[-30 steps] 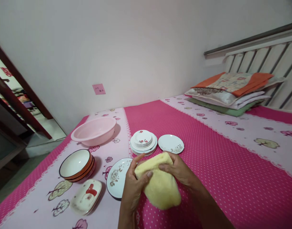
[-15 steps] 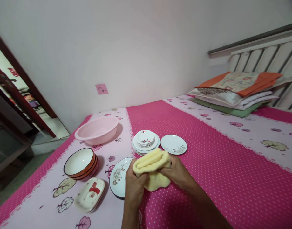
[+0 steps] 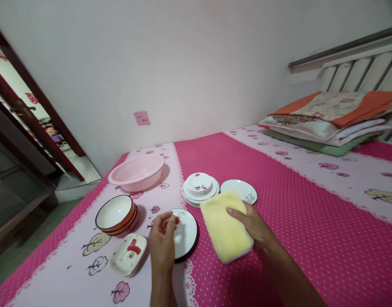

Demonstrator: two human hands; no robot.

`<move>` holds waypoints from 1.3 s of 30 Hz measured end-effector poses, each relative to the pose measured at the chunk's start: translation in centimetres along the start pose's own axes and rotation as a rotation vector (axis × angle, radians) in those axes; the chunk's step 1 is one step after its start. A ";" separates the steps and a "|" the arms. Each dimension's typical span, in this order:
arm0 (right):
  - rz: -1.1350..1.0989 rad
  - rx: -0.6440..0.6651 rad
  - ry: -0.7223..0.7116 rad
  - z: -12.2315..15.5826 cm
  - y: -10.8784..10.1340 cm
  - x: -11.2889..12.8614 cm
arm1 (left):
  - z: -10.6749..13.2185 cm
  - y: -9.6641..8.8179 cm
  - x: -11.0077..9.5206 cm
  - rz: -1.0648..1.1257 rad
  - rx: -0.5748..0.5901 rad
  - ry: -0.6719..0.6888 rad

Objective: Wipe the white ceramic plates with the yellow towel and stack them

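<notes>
My right hand [image 3: 253, 224] lies flat on a folded yellow cloth [image 3: 223, 226] that rests on the pink bedspread, fingers stretched over its right side. My left hand [image 3: 162, 241] hovers over a dark-rimmed white plate [image 3: 184, 233] just left of the cloth, fingers loosely curled and holding nothing. Behind the cloth stand a stack of small flowered plates [image 3: 200, 187] and a single white plate [image 3: 239, 189].
A pink basin [image 3: 136, 172] sits at the back left. Stacked orange-sided bowls [image 3: 115, 213] and a small square dish [image 3: 128, 254] lie to the left. Folded bedding [image 3: 326, 123] is piled by the headboard at right. The bed's left edge drops to the floor by a doorway.
Both hands held the yellow cloth folded in the air; now it lies flat on the bed under my right hand, and my left hand has let go and moved over the plate.
</notes>
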State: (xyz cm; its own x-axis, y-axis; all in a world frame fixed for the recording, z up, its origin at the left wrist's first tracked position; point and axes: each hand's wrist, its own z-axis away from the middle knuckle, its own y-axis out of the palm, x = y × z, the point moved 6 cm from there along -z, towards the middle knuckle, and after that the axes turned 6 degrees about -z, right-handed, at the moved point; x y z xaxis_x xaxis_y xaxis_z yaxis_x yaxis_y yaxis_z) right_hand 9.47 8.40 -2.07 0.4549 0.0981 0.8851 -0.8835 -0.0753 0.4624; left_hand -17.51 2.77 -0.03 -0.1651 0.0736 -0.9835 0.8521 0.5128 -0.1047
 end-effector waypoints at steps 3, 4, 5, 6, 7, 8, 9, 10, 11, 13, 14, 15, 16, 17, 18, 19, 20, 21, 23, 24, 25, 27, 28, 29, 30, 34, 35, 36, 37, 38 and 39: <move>0.024 -0.012 0.032 -0.6 -0.8 -0.8 | -0.6 -4.0 0.4 -0.208 -0.239 0.004; 0.029 -0.010 0.039 -0.7 -0.9 -1.1 | -0.6 -5.0 0.4 -0.308 -0.294 -0.014; 0.032 -0.004 0.044 -0.8 -0.8 -1.3 | -0.5 -5.7 0.3 -0.420 -0.327 -0.041; 0.032 0.008 0.049 -0.8 -0.7 -1.6 | -0.4 -6.3 0.2 -0.535 -0.340 -0.075; 0.031 0.026 0.052 -0.9 -0.5 -1.8 | -0.4 -6.5 0.0 -0.637 -0.332 -0.113; 0.032 0.047 0.053 -0.9 -0.3 -2.0 | -0.3 -6.7 0.0 -0.716 -0.308 -0.152; 0.038 0.065 0.050 -1.0 -0.1 -2.2 | -0.3 -6.7 -0.1 -0.771 -0.276 -0.185; 0.050 0.078 0.049 -1.1 0.0 -2.5 | -0.3 -6.7 -0.1 -0.805 -0.245 -0.210; 0.069 0.085 0.049 -1.2 0.0 -2.7 | -0.3 -6.6 -0.1 -0.826 -0.219 -0.226; 0.109 0.079 0.054 -1.5 -0.3 -3.2 | -0.4 -6.6 0.0 -0.856 -0.182 -0.242; 0.124 0.072 0.059 -1.7 -0.5 -3.5 | -0.4 -6.6 0.2 -0.870 -0.167 -0.246; 0.135 0.066 0.063 -1.8 -0.7 -3.8 | -0.4 -6.7 0.3 -0.884 -0.153 -0.250; 0.142 0.062 0.066 -2.0 -0.8 -4.1 | -0.4 -6.8 0.5 -0.898 -0.138 -0.254; 0.147 0.059 0.069 -2.1 -0.9 -4.4 | -0.5 -6.8 0.7 -0.913 -0.119 -0.254; 0.153 0.060 0.074 -2.2 -0.9 -4.7 | -0.5 -6.8 0.9 -0.928 -0.100 -0.251; 0.159 0.062 0.078 -2.3 -0.9 -5.0 | -0.5 -6.7 1.1 -0.943 -0.081 -0.244; 0.164 0.065 0.082 -2.3 -0.8 -5.3 | -0.5 -6.6 1.3 -0.957 -0.063 -0.236; 0.167 0.067 0.084 -2.3 -0.7 -5.6 | -0.5 -6.5 1.5 -0.968 -0.048 -0.230; 0.173 0.070 0.085 -2.4 -0.4 -6.1 | -0.6 -6.3 1.9 -0.982 -0.031 -0.224; 0.176 0.071 0.085 -2.4 -0.2 -6.4 | -0.7 -6.2 2.1 -0.989 -0.029 -0.223; 0.179 0.072 0.084 -2.5 -0.1 -6.6 | -0.7 -6.1 2.3 -0.995 -0.029 -0.224; 0.186 0.073 0.089 -2.5 0.2 -6.9 | -0.9 -6.0 2.6 -1.007 -0.039 -0.235; 0.189 0.073 0.095 -2.5 0.3 -7.1 | -0.9 -6.0 2.7 -1.014 -0.045 -0.245; 0.191 0.074 0.102 -2.5 0.4 -7.2 | -1.0 -6.0 2.8 -1.021 -0.050 -0.257; 0.193 0.076 0.110 -2.5 0.6 -7.3 | -1.0 -6.0 3.0 -1.028 -0.052 -0.272; 0.200 0.085 0.132 -2.2 1.1 -7.4 | -1.0 -6.0 3.3 -1.041 -0.053 -0.308; 0.201 0.088 0.136 -2.1 1.3 -7.4 | -1.0 -6.0 3.3 -1.040 -0.053 -0.308; 0.202 0.092 0.139 -2.0 1.4 -7.3 | -1.0 -6.0 3.4 -1.036 -0.053 -0.306; 0.203 0.095 0.142 -1.9 1.5 -7.3 | -1.0 -6.0 3.4 -1.030 -0.055 -0.301; 0.203 0.099 0.144 -1.9 1.6 -7.3 | -1.1 -5.9 3.5 -1.022 -0.057 -0.296; 0.203 0.101 0.147 -1.8 1.7 -7.3 | -1.1 -5.9 3.6 -1.011 -0.060 -0.290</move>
State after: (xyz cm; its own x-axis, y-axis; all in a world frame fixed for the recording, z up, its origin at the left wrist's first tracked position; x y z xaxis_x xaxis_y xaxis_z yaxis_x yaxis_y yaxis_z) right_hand 4.46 9.39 -7.86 0.2420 0.2130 0.9466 -0.9358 -0.2065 0.2857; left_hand -23.69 0.91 -2.75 -0.6533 -0.6155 -0.4410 0.3567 0.2635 -0.8963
